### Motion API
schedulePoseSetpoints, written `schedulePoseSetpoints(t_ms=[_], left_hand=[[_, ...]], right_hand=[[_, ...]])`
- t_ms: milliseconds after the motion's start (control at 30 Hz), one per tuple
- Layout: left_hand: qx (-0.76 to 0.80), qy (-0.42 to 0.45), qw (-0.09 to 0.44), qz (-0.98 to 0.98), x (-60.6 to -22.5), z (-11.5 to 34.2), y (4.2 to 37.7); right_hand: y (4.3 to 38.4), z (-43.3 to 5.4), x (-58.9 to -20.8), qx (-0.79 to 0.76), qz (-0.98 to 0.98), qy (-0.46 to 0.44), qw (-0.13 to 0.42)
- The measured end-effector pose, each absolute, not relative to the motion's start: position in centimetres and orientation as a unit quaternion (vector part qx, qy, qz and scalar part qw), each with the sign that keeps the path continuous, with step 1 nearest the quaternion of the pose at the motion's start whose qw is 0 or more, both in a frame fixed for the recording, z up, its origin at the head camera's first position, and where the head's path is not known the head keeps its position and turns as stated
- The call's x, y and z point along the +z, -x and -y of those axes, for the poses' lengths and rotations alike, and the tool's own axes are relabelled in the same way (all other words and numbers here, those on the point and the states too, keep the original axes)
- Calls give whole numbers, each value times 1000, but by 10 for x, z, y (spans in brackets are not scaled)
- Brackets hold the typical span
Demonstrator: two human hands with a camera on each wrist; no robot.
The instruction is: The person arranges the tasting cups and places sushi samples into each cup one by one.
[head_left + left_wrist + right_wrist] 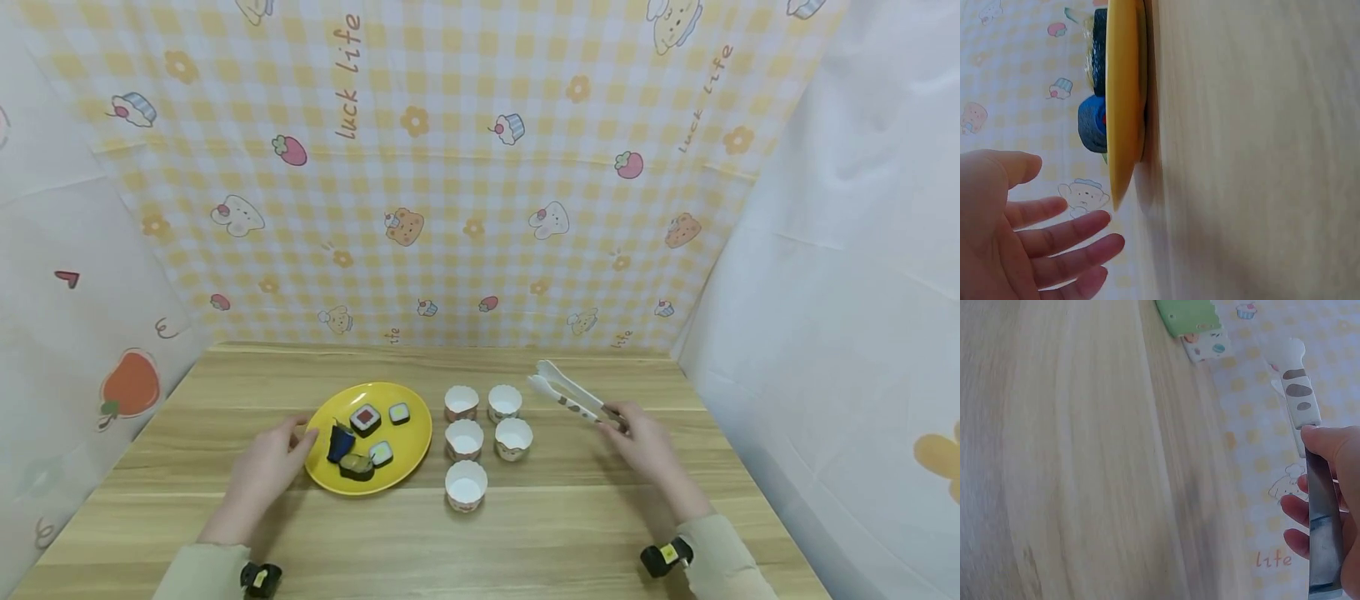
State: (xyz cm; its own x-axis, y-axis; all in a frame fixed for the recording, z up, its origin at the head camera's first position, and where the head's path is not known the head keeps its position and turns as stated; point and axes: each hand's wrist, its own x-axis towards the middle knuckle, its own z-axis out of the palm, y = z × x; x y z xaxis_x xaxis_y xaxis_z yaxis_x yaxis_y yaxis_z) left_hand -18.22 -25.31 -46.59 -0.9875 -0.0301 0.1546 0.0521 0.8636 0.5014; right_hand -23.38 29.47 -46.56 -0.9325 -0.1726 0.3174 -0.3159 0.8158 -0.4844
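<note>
A yellow plate (408,462) stands left of centre with several toy sushi pieces, among them a roll with a red centre (365,419), a small roll with a green centre (381,453) and a dark blue piece (341,443). At its left rim is my left hand (272,458); the left wrist view shows its fingers (1079,250) spread beside the plate's edge, holding nothing. My right hand (643,442) grips white tongs (572,397) with brown patches and metal arms. Their tips are apart and point toward the back left, up off the table.
Several small paper cups with scalloped rims stand in the middle, including a front cup (466,486) and a back right cup (505,403). The wooden table (555,525) ends at a yellow checked cloth (450,183) behind, with white cloth on both sides.
</note>
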Motion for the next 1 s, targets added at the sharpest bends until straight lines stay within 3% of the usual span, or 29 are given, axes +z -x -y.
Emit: schedulePoseSetpoints(t_ms=[633,1000], left_hand=[[-328,-27,-26,944,-476,263,193],[-394,-22,-56,917,-483,265,197]], right_hand=[[222,-265,-446,279,935,-180,123],[221,-239,-436,267,930,-217,129]])
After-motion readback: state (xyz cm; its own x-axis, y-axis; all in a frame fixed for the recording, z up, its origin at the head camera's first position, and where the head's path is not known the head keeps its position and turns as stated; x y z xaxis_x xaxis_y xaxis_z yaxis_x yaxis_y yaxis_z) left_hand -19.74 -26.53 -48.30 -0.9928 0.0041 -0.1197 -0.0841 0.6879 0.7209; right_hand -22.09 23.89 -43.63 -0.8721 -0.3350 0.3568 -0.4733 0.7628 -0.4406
